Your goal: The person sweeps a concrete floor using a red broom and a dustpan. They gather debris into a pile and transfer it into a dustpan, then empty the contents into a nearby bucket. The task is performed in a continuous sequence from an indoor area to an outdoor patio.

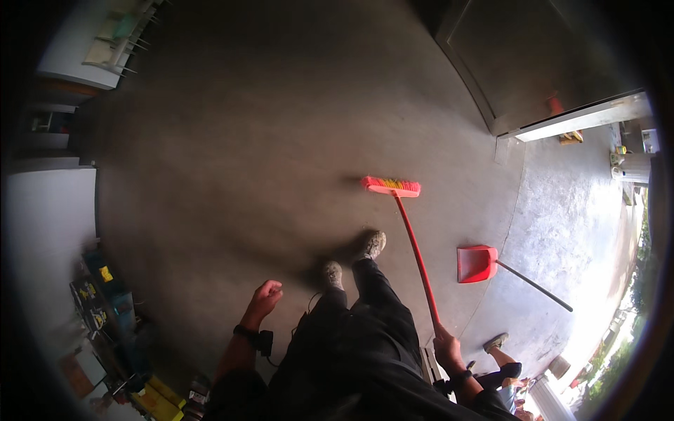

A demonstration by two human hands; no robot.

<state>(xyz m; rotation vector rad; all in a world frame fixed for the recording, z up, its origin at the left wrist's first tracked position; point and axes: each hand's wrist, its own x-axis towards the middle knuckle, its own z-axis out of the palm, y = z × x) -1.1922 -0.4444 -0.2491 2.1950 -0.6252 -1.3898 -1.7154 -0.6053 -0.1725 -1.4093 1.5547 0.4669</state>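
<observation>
My right hand (447,349) is wrapped round the upper part of the red handle of a push broom (415,252). The broom's wide head, with pink and yellow bristles, is ahead of my feet on the grey concrete floor. My left hand (265,297) hangs at my left side with its fingers curled in, and nothing shows in it. To the right of the broom lies a red dustpan (477,264) with a long dark handle, apart from both hands.
A metal door (533,63) stands at the upper right, beside the sunlit outdoor paving (562,210). Boxes and goods (105,302) line the left side, near a white cabinet (53,224). Another person's leg and shoe (496,342) show at the lower right.
</observation>
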